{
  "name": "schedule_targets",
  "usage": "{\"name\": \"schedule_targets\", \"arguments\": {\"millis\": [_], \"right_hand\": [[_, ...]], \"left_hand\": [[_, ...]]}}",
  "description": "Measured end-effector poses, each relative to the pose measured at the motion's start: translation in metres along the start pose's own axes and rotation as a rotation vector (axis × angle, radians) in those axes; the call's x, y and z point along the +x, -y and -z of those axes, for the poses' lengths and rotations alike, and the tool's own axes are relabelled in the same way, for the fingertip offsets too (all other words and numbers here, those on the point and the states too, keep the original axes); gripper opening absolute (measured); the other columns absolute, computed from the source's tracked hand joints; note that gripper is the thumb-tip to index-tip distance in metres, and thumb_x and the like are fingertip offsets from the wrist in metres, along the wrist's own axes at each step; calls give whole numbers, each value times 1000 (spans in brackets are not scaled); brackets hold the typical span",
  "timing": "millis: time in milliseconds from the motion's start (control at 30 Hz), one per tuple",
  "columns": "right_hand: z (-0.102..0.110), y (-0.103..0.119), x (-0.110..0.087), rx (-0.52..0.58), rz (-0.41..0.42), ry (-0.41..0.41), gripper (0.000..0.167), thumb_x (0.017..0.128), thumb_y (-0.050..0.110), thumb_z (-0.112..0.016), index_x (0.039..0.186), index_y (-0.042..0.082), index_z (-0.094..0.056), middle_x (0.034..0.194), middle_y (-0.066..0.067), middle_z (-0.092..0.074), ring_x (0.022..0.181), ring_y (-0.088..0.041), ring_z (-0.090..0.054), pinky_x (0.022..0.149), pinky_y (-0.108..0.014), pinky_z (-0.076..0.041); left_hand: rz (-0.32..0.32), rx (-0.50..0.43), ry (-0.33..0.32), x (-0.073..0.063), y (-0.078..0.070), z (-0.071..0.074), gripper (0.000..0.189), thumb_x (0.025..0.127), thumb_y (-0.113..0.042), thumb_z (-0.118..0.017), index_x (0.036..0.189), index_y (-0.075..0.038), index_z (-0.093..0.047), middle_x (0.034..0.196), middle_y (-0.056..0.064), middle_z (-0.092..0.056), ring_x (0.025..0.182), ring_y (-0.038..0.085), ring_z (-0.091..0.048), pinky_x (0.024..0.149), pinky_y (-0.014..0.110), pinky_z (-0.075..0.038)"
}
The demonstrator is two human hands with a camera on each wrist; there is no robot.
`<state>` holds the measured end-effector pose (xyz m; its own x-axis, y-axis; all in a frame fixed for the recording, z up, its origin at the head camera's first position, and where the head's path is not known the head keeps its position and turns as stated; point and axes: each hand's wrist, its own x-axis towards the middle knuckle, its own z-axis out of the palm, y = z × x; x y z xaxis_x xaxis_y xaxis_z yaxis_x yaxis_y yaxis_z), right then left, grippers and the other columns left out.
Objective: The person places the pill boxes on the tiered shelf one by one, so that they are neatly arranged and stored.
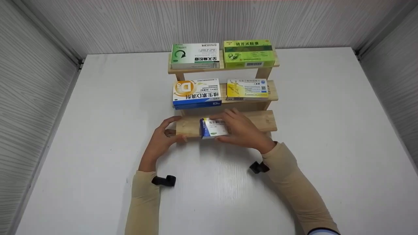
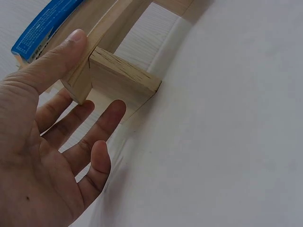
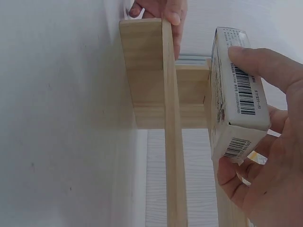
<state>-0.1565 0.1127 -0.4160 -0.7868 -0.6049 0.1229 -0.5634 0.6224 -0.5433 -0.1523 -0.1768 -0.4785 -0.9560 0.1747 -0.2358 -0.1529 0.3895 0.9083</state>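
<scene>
My right hand [image 1: 243, 130] holds a small white medicine box with blue and yellow at one end [image 1: 214, 127], thumb and fingers on opposite sides. In the right wrist view, barcodes show on two sides of the white box [image 3: 246, 94], and a gap lies between it and the bottom board. The wooden three-tier rack [image 1: 266, 120] stands beneath it. My left hand [image 1: 161, 138] grips the left end of the rack's bottom board. Seen from the left wrist, the thumb [image 2: 71, 45] presses the board's front edge while the other fingers bend around its end.
The top tier bears a green-and-white box [image 1: 196, 55] and a lime-green box [image 1: 249, 54]. On the middle tier lie a blue, white and orange vitamin D box [image 1: 197, 93] and a yellow-and-white box [image 1: 247, 88]. A white table [image 1: 326, 130] carries the rack; grey panels [image 1: 209, 23] surround it.
</scene>
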Motion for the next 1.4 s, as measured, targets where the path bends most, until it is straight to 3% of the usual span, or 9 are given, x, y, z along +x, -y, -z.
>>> {"name": "schedule_targets", "arguments": {"millis": [433,867,1100,1200,1300,1400], "right_hand": [[-36,5,34,-28,-7,-3,55,82,30,-76,132,16,-56,136,-9,-54,130,-28,-42,109,-45,-34],[-51,7,46,-21,-1,-17,58,85,36,-73,136,18,-52,140,-7,-50,134,-26,-41,115,-44,-26],[-32,4,31,206,-43,-15,62,85,33,-74,140,19,-48,148,-8,-42,140,-27,-32,115,-47,-25],[-14,3,18,288,-37,-37,56,89,28,-70,139,15,-49,148,-8,-41,140,-25,-33,113,-46,-30],[10,4,1,332,32,-82,49,91,20,-67,137,10,-52,144,-7,-47,136,-22,-41,105,-46,-40],[36,4,-20,345,137,-184,44,91,12,-67,132,6,-55,137,-11,-55,125,-22,-51,95,-40,-47]], "left_hand": [[6,-18,24,-4,2,4,78,75,-44,-81,143,-32,-44,134,7,-54,109,25,-61,86,32,-48],[16,-29,40,-5,5,8,77,78,-41,-79,145,-32,-42,120,15,-63,104,22,-62,87,32,-48],[-36,-49,51,-6,4,15,74,84,-34,-75,147,-28,-38,152,-2,-39,128,27,-50,103,47,-42],[-92,-55,15,-8,3,23,65,90,-26,-68,148,-21,-38,154,0,-36,133,28,-46,105,49,-39],[-156,-44,-58,-11,-1,30,56,95,-21,-62,146,-16,-41,152,3,-40,133,26,-45,105,46,-37],[-189,20,-141,-14,-9,37,52,95,-24,-61,144,-16,-44,150,3,-43,134,25,-45,105,44,-35]]}}
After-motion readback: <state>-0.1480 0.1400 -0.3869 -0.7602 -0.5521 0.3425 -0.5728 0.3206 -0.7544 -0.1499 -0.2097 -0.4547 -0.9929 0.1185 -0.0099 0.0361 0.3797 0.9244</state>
